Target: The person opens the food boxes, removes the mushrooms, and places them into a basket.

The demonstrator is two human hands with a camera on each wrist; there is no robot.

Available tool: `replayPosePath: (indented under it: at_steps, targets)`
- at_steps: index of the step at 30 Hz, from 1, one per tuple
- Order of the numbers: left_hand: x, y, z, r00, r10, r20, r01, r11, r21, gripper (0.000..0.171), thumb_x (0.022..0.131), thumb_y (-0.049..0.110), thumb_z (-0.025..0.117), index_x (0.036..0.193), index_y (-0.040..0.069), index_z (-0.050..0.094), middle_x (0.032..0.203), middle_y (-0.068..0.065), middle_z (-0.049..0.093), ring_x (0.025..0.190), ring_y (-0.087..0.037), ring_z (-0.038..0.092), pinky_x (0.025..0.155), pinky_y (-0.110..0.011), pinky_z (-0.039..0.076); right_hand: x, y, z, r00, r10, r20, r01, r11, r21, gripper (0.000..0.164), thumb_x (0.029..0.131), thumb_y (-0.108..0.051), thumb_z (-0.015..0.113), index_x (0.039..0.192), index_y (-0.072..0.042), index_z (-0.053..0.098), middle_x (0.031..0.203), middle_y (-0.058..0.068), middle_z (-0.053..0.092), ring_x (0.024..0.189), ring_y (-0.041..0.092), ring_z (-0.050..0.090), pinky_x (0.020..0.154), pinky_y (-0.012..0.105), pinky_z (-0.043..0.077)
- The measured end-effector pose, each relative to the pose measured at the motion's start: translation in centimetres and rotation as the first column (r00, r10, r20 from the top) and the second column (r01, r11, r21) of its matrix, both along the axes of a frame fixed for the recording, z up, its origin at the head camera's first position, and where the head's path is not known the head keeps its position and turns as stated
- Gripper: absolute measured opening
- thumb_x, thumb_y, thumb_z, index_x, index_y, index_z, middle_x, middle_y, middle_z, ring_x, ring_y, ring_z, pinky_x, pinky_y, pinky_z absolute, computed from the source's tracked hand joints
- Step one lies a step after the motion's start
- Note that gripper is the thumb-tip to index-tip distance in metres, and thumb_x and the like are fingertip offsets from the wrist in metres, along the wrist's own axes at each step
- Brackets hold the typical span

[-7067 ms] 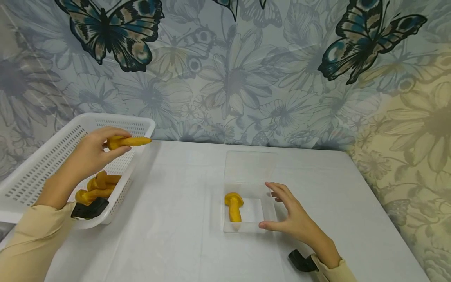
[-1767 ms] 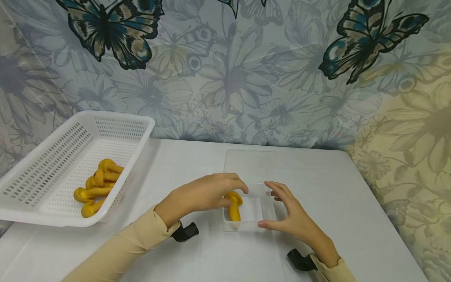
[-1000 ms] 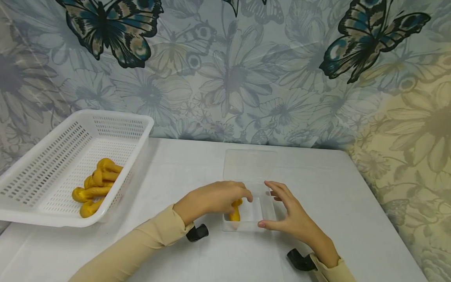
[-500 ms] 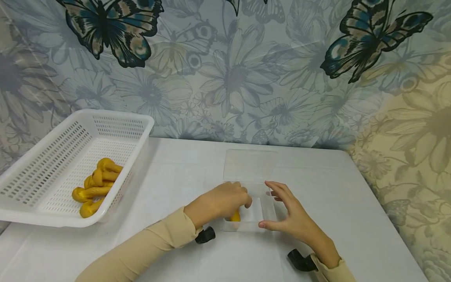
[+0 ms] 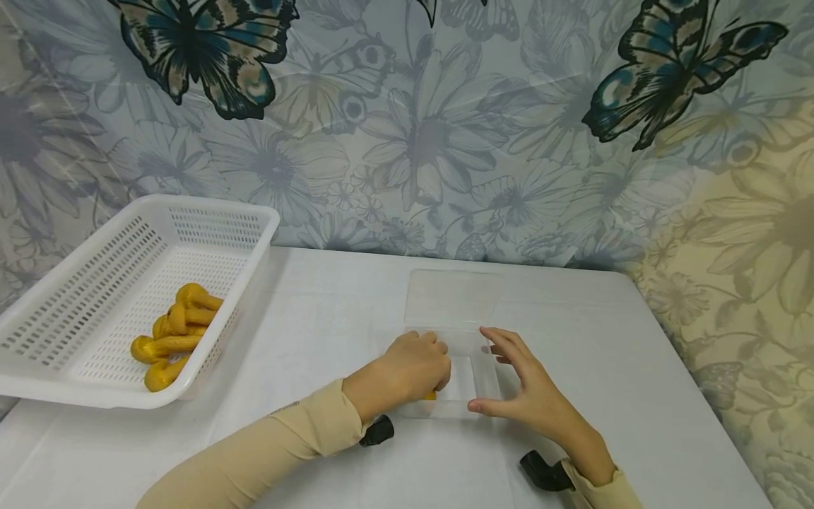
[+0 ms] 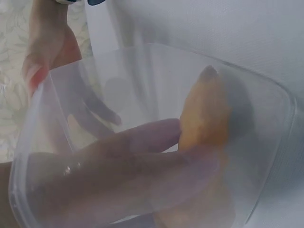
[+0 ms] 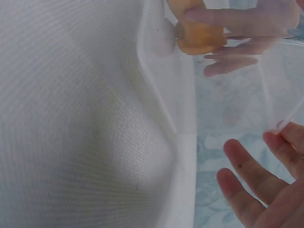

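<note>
My left hand (image 5: 407,367) reaches into a clear plastic box (image 5: 478,364) on the white table. Its fingers grip a yellow mushroom (image 5: 430,396), mostly hidden by the hand in the head view. Through the box wall, the left wrist view shows two fingers against the mushroom (image 6: 206,114), which lies along the box's left side. My right hand (image 5: 534,396) holds the box at its right end, thumb at the near corner and forefinger at the far one. In the right wrist view, two other fingers (image 7: 254,171) of that hand hang apart from the wall.
The box's clear lid (image 5: 453,293) lies folded back behind it. At the left stands a white perforated basket (image 5: 270,219) with several yellow mushrooms (image 5: 167,346) inside. A black camera (image 5: 378,430) sits at the left wrist, another (image 5: 545,472) at the right. A patterned cloth hangs behind.
My left hand, earlier holding a mushroom over the basket, has come to the box and then turned down over the mushroom there, covering most of it. The right hand has stayed at the box.
</note>
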State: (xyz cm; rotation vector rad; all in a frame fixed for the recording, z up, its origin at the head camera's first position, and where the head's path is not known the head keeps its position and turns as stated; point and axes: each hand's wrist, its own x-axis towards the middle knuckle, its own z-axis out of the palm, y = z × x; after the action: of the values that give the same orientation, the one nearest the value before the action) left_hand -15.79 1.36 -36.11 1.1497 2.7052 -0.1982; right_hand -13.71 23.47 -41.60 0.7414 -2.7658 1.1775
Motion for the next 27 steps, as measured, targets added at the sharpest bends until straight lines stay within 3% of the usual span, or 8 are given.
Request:
replayPosePath:
  at_steps: [10, 15, 17, 21, 24, 27]
  targets:
    - [-0.3, 0.1, -0.7, 0.999, -0.018, -0.035, 0.02, 0.999, 0.044, 0.013, 0.087, 0.039, 0.075, 0.097, 0.032, 0.078, 0.09, 0.011, 0.066, 0.08, -0.008, 0.051, 0.065, -0.02, 0.039, -0.1, 0.0, 0.0, 1.0, -0.011, 0.021, 0.012, 1.0, -0.014, 0.1, 0.069, -0.029, 0.092, 0.153, -0.021, 0.036, 0.149, 0.006, 0.041, 0.122, 0.027, 0.053, 0.101, 0.03, 0.048]
    - [-0.6, 0.0, -1.1, 0.999, -0.032, -0.029, 0.035, 0.993, 0.109, 0.002, 0.087, 0.027, 0.077, 0.086, 0.027, 0.078, 0.084, 0.011, 0.07, 0.069, -0.006, 0.057, 0.059, -0.019, 0.046, -0.1, 0.0, -0.1, 1.0, -0.01, 0.016, 0.01, 1.0, -0.017, 0.1, 0.069, -0.029, 0.092, 0.153, -0.022, 0.036, 0.149, 0.003, 0.041, 0.121, 0.027, 0.053, 0.1, 0.031, 0.048]
    - [-0.8, 0.0, -1.2, 0.999, -0.043, -0.005, 0.043, 0.99, 0.131, 0.004, 0.088, 0.024, 0.076, 0.085, 0.026, 0.078, 0.084, 0.012, 0.071, 0.068, -0.005, 0.058, 0.06, -0.02, 0.049, -0.1, 0.0, -0.2, 1.0, -0.007, 0.018, 0.007, 1.0, -0.021, 0.1, 0.069, -0.029, 0.092, 0.153, -0.022, 0.036, 0.149, 0.005, 0.042, 0.121, 0.027, 0.053, 0.1, 0.031, 0.048]
    - [-1.4, -0.5, -1.1, 0.993, -0.065, 0.1, 0.044, 0.979, 0.198, 0.012, 0.087, 0.027, 0.078, 0.099, 0.027, 0.078, 0.095, 0.01, 0.069, 0.078, -0.005, 0.058, 0.072, -0.019, 0.051, -0.1, -0.1, -0.2, 1.0, 0.003, 0.023, -0.002, 1.0, -0.029, 0.1, 0.069, -0.028, 0.092, 0.153, -0.023, 0.036, 0.149, 0.008, 0.042, 0.121, 0.028, 0.053, 0.101, 0.031, 0.048]
    - [-1.9, -0.9, -0.8, 0.98, -0.086, 0.179, 0.035, 0.961, 0.273, 0.024, 0.085, 0.026, 0.08, 0.109, 0.026, 0.076, 0.101, 0.007, 0.066, 0.084, -0.005, 0.057, 0.079, -0.018, 0.051, -0.1, -0.1, -0.2, 1.0, 0.002, 0.017, -0.001, 1.0, -0.023, 0.1, 0.069, -0.027, 0.092, 0.153, -0.022, 0.036, 0.149, 0.009, 0.042, 0.121, 0.029, 0.053, 0.101, 0.032, 0.049]
    - [-2.4, -1.3, -0.6, 0.971, -0.108, 0.214, 0.032, 0.943, 0.332, 0.031, 0.084, 0.023, 0.08, 0.114, 0.024, 0.074, 0.105, 0.005, 0.064, 0.087, -0.006, 0.056, 0.083, -0.017, 0.051, -0.1, 0.0, -0.1, 1.0, -0.005, 0.017, 0.005, 1.0, -0.014, 0.1, 0.07, -0.028, 0.092, 0.153, -0.023, 0.036, 0.149, 0.009, 0.041, 0.12, 0.029, 0.053, 0.1, 0.033, 0.049]
